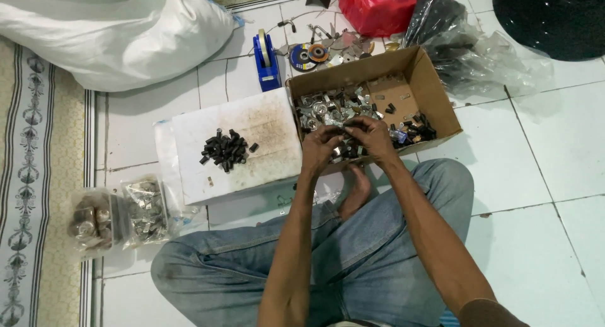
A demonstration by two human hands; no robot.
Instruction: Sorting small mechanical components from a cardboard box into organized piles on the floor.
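Head view. Sat cross-legged on the tiled floor (554, 144), with both hands brought together above the near edge of the cardboard box (435, 94). Left hand (320, 144) curled and clenched, fingertips pressed against those of the right hand (373, 135), likewise clenched. Gripped a small piece (345, 133) between the two hands, too small to tell its kind. Hovered directly over the heap of shiny metal parts (328, 106) filling the left half of the box.

Risked, judging from this, a slip of the pinch. Would have dropped the piece straight into the heap and lost it among many lookalikes. Risked also a nicked fingertip, given bare skin against what looked like stamped metal edges. Leaned close to the box's near wall, so a downward press of the wrists might have folded it and spilled parts toward the bare foot (358, 191) just below.

Left a loose pile of black pieces (225, 149) unguarded on the white board (265, 125) just beside the left forearm. Could have scattered them with one careless swing of the elbow. Kept two clear bags of parts (145, 210) well apart, near the left knee.
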